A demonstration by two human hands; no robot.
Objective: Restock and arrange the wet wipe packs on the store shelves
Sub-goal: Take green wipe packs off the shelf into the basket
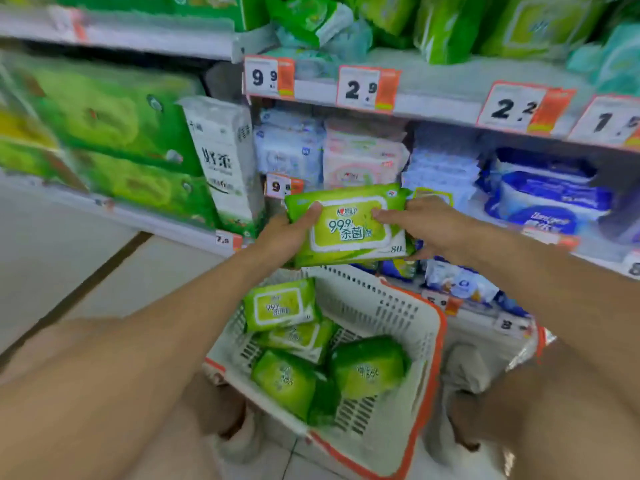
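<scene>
Green wet wipe pack (348, 226) up in front of me, label facing me, level with the middle shelf edge (540, 237) and directly above the basket (412, 306). It is clear of both, touching neither.

Grip: left hand (284, 237) holds the pack's left end, thumb curled over the top face. Right hand (426, 225) holds the right end, thumb on the label flap, fingers wrapped underneath. Both hands closed on the same pack.

I judge the step as carrying this pack to a shelf slot. Which slot I cannot tell; picture is blurred from motion. The matching green packs (446, 26) sit on the top shelf, so that row looks the likely home.

To do it well, I'd keep the label forward and upright, slide the pack in flat and square it against its neighbours. The wrapper is soft, so hold by the ends without crushing the flap.

Below: four or so more green packs in the basket (282, 303), lying loose at mixed angles. Plenty left to shelve.

Around: white and pink packs (360, 157) behind, blue packs (547, 199) to the right, green tissue bundles (104, 116) left. Price tags (367, 86) along the rail.
</scene>
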